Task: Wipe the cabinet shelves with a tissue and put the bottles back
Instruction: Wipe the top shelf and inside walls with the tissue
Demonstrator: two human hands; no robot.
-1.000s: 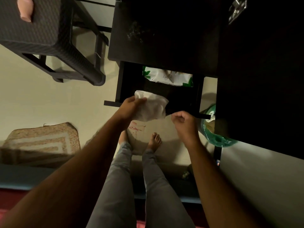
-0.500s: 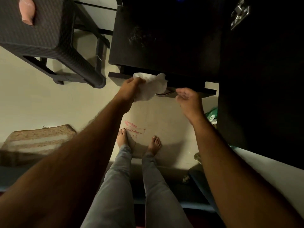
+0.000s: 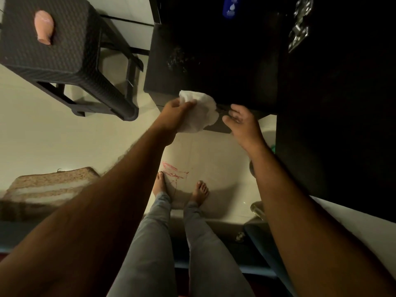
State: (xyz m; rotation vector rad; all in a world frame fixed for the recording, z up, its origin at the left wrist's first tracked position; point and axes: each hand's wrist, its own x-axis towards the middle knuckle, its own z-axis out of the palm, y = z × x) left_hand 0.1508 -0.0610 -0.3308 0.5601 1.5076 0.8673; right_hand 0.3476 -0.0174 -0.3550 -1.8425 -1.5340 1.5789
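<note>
My left hand (image 3: 174, 113) grips a crumpled white tissue (image 3: 199, 113) against the near edge of the dark cabinet (image 3: 214, 67). My right hand (image 3: 242, 123) is just right of the tissue, fingers spread and relaxed, holding nothing, its fingertips at the front of the drawer (image 3: 220, 123) below that edge. A blue bottle (image 3: 231, 6) stands far back in the cabinet's dark interior, near a metal hinge (image 3: 299, 31) on the right. To the left, a woven black stool (image 3: 55, 43) carries a pink bottle (image 3: 44, 26) lying on its side. My bare feet (image 3: 180, 186) stand on the pale floor (image 3: 64, 136), beside red marks (image 3: 173, 170). A mat (image 3: 47, 189) lies at the left.
</note>
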